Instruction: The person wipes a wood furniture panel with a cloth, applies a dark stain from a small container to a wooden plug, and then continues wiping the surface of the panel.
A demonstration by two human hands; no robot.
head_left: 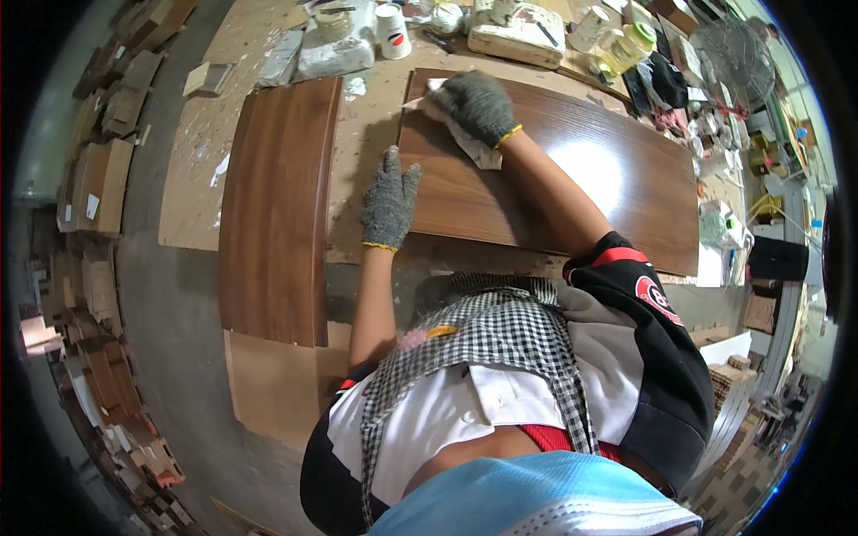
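A dark brown wood-grain panel [545,210] lies flat on the worktable in front of me, a bright glare on its right half. Near its far left corner, my right hand [480,103] in a grey knit glove presses a white cloth [474,147] against the surface. The gloved fingers are bent over the cloth and partly hide it. My left hand [391,204], gloved the same way, rests at the panel's left edge with its fingers extended and nothing in them. To the left of that hand lie long brown boards [273,214], apparently stacked.
Along the table's far side stand a white paper cup [392,34], a paint-spattered white block [517,43] and a bottle with a yellow-green cap [627,46]. A fan [735,67] is at the far right. Cardboard boxes and boards [105,183] line the left side.
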